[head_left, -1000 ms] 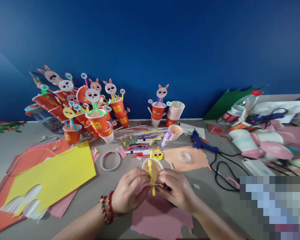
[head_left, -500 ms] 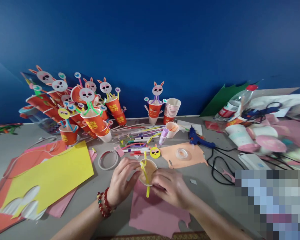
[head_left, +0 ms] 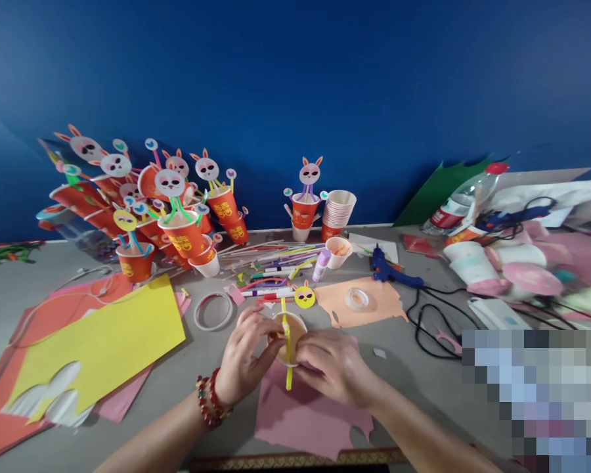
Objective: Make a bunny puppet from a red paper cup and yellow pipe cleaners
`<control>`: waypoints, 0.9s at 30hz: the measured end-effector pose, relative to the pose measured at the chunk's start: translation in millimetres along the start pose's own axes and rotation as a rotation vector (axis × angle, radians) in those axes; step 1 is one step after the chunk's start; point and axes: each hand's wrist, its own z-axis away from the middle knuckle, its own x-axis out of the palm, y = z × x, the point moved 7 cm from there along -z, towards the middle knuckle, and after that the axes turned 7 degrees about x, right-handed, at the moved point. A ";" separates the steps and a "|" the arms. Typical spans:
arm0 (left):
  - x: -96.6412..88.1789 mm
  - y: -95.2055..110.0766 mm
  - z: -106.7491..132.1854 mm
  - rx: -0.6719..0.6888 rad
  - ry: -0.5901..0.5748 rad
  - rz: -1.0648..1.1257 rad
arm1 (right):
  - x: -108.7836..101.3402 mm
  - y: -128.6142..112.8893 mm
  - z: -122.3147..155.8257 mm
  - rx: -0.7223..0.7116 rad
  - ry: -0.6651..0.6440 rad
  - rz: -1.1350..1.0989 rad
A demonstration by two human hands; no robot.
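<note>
A paper cup (head_left: 298, 336) stands mouth up in front of me, over a pink paper sheet (head_left: 300, 420). A bent yellow drinking straw (head_left: 289, 376) crosses its mouth, with one end sticking out past the near rim and a whitish bit on its upper part. My left hand (head_left: 246, 361) is closed at the cup's left rim, thumb and fingers pinching the straw there. On the right side of the cup, my right hand (head_left: 332, 364) wraps its fingers round the wall. Just beyond the cup lies a yellow paper rabbit face (head_left: 305, 295).
Finished-looking rabbit cups (head_left: 182, 236) crowd the back left. Yellow paper (head_left: 123, 348) lies at left, near a tape roll (head_left: 213, 311). A blue glue gun (head_left: 394, 272) with a black cord, a glue stick (head_left: 322, 266) and stacked cups (head_left: 339, 213) sit behind.
My left fingers have shifted on the straw, and its upper part now stands straighter over the cup's mouth. My right hand stays on the cup. The view has tilted slightly.
</note>
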 end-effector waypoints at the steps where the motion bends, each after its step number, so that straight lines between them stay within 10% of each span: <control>1: 0.0 0.5 -0.2 0.004 0.006 0.010 | 0.3 -0.2 -0.1 -0.001 -0.006 -0.007; 27: 5.0 7.4 -0.8 -0.029 -0.078 -0.018 | -1.2 2.6 0.8 0.025 0.003 0.022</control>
